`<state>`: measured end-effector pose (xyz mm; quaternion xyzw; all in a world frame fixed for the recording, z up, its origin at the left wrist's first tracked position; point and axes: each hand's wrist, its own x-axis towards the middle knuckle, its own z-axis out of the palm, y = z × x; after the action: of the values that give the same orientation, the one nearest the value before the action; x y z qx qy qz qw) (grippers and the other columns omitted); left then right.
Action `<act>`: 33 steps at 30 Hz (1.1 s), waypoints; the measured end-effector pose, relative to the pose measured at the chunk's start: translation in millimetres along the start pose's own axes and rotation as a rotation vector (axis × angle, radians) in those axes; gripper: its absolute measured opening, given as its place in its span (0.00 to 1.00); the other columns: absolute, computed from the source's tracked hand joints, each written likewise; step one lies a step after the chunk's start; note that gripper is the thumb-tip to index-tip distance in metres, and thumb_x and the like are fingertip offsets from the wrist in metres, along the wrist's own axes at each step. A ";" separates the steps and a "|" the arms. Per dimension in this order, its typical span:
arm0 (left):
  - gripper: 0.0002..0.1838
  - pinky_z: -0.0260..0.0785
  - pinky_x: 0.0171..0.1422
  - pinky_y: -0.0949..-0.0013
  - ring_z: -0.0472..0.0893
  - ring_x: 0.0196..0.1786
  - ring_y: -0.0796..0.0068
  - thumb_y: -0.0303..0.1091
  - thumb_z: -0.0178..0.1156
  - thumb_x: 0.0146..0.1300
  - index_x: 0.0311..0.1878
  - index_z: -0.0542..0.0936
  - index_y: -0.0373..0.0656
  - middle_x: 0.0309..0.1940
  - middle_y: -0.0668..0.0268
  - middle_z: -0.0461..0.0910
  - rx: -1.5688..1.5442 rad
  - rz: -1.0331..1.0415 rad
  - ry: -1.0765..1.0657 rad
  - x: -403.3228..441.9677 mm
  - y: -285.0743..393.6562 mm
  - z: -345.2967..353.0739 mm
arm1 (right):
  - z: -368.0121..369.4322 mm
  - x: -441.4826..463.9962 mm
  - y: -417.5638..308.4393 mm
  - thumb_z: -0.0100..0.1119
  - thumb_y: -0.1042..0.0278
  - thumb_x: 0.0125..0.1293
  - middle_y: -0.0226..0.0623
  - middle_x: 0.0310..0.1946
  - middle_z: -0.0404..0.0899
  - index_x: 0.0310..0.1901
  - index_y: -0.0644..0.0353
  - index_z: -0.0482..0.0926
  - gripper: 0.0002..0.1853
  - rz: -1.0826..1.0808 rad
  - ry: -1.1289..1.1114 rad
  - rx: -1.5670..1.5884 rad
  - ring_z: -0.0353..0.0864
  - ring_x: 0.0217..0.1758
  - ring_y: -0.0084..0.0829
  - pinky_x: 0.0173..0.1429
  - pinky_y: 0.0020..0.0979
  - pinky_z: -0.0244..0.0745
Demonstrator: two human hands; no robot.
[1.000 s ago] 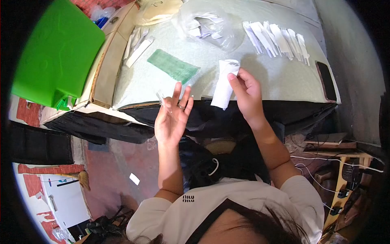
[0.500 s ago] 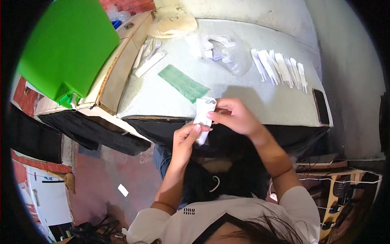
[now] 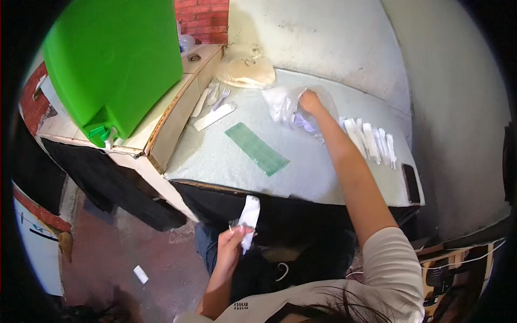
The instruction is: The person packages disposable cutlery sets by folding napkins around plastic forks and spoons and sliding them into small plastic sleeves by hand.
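My left hand is closed around a white paper packet, held upright in front of the table's front edge. A bit of clear plastic shows at the fingers. My right hand reaches across the table to the mouth of a clear plastic bag with white and pale purple pieces inside. Its fingers curl down at the bag, and their tips are hidden. Between the hands, a flat green strip lies on the tabletop.
A row of several white paper packets with forks lies at right, near a phone. Left are a fork, a white packet and a large green container. A round bagged stack stands at the back.
My right hand has left the white packet and moved forward to the plastic bag. My left hand keeps the packet, now lower and further left. The view has tilted up.
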<state>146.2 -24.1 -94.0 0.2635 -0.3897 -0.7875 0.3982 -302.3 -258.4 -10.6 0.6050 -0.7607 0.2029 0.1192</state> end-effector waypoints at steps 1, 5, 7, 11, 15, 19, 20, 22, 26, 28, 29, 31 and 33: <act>0.12 0.65 0.45 0.74 0.77 0.36 0.76 0.33 0.52 0.64 0.37 0.80 0.34 0.33 0.62 0.80 -0.014 0.005 0.005 -0.8 -3.1 -2.1 | 3.1 7.5 8.8 0.44 0.65 0.58 0.55 0.37 0.77 0.34 0.66 0.78 0.15 0.018 -0.039 -0.048 0.77 0.41 0.51 0.49 0.42 0.72; 0.13 0.64 0.43 0.75 0.76 0.34 0.77 0.35 0.54 0.63 0.35 0.81 0.35 0.31 0.63 0.80 -0.043 -0.006 0.055 -3.9 -6.3 -10.9 | 27.7 26.1 37.1 0.49 0.67 0.54 0.54 0.35 0.78 0.35 0.65 0.79 0.13 0.069 -0.152 -0.242 0.78 0.40 0.50 0.48 0.41 0.72; 0.13 0.64 0.43 0.75 0.76 0.33 0.77 0.36 0.54 0.63 0.36 0.81 0.35 0.31 0.63 0.80 -0.052 -0.005 0.074 -2.6 -4.2 -13.8 | 20.5 26.1 28.3 0.53 0.67 0.52 0.53 0.36 0.78 0.36 0.65 0.80 0.12 0.104 -0.215 -0.315 0.78 0.41 0.48 0.49 0.40 0.73; 0.12 0.65 0.42 0.75 0.76 0.33 0.78 0.36 0.54 0.63 0.35 0.81 0.35 0.31 0.64 0.80 -0.055 -0.015 0.104 5.5 0.2 -17.9 | 17.8 35.0 29.0 0.58 0.67 0.50 0.49 0.42 0.78 0.38 0.66 0.80 0.14 0.051 -0.371 -0.337 0.78 0.45 0.43 0.51 0.38 0.73; 0.12 0.65 0.41 0.75 0.76 0.33 0.78 0.35 0.54 0.63 0.35 0.81 0.35 0.31 0.64 0.80 -0.065 0.003 0.095 11.8 6.0 -12.0 | 22.8 38.3 33.1 0.57 0.66 0.51 0.48 0.46 0.77 0.40 0.65 0.79 0.15 -0.069 -0.389 -0.317 0.78 0.47 0.42 0.52 0.36 0.72; 0.12 0.66 0.40 0.75 0.76 0.33 0.78 0.36 0.55 0.63 0.35 0.81 0.36 0.30 0.64 0.80 -0.066 -0.016 0.067 15.1 1.9 -8.4 | 10.0 30.9 19.0 0.57 0.66 0.51 0.48 0.46 0.76 0.40 0.64 0.80 0.15 -0.037 -0.432 -0.277 0.78 0.48 0.41 0.52 0.35 0.72; 0.12 0.66 0.40 0.75 0.76 0.33 0.78 0.36 0.55 0.63 0.35 0.81 0.36 0.30 0.64 0.80 -0.062 -0.019 0.065 15.4 -2.1 -8.1 | 4.1 27.3 17.0 0.57 0.66 0.51 0.48 0.46 0.76 0.40 0.64 0.80 0.15 -0.022 -0.447 -0.260 0.78 0.48 0.40 0.52 0.35 0.72; 0.13 0.66 0.40 0.75 0.76 0.32 0.78 0.37 0.55 0.62 0.35 0.81 0.36 0.30 0.64 0.80 -0.056 -0.033 0.061 14.3 -3.0 -3.1 | -8.2 21.3 13.9 0.57 0.66 0.51 0.48 0.46 0.76 0.40 0.64 0.80 0.15 0.007 -0.470 -0.227 0.77 0.48 0.40 0.53 0.35 0.72; 0.13 0.64 0.41 0.75 0.75 0.32 0.79 0.37 0.54 0.63 0.35 0.81 0.36 0.30 0.65 0.80 -0.060 -0.068 0.051 13.5 -8.9 -0.8 | -4.7 24.3 17.5 0.57 0.65 0.51 0.48 0.46 0.76 0.40 0.63 0.80 0.16 0.060 -0.495 -0.236 0.77 0.48 0.40 0.53 0.35 0.71; 0.13 0.64 0.40 0.75 0.75 0.32 0.79 0.37 0.54 0.63 0.35 0.80 0.36 0.30 0.65 0.80 -0.049 -0.069 0.050 13.7 -8.4 2.5 | 15.3 35.7 31.3 0.57 0.65 0.51 0.48 0.46 0.76 0.41 0.63 0.80 0.16 0.035 -0.502 -0.274 0.77 0.48 0.40 0.53 0.34 0.71; 0.13 0.64 0.40 0.75 0.75 0.32 0.79 0.37 0.54 0.63 0.35 0.80 0.36 0.30 0.65 0.80 -0.043 -0.071 0.050 13.5 -7.8 4.7 | 27.5 42.1 40.6 0.57 0.65 0.51 0.48 0.46 0.76 0.41 0.63 0.80 0.16 -0.006 -0.505 -0.301 0.77 0.48 0.40 0.53 0.34 0.71; 0.13 0.64 0.40 0.75 0.75 0.32 0.79 0.37 0.54 0.63 0.35 0.80 0.36 0.30 0.65 0.80 -0.049 -0.077 0.046 13.4 -3.7 9.8 | 19.3 39.3 34.8 0.56 0.62 0.52 0.47 0.47 0.76 0.43 0.62 0.79 0.18 -0.062 -0.578 -0.401 0.77 0.49 0.40 0.53 0.35 0.71; 0.13 0.64 0.41 0.75 0.75 0.33 0.79 0.37 0.54 0.64 0.35 0.80 0.36 0.30 0.65 0.80 -0.053 -0.085 0.039 11.7 -2.4 11.0 | -37.2 20.7 -6.0 0.54 0.56 0.55 0.46 0.47 0.76 0.45 0.61 0.77 0.21 -0.096 -0.716 -0.548 0.76 0.49 0.40 0.54 0.37 0.69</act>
<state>130.8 -28.5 -91.1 0.2844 -0.3491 -0.8086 0.3787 -303.8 -260.7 32.3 0.6177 -0.7508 -0.2336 0.0138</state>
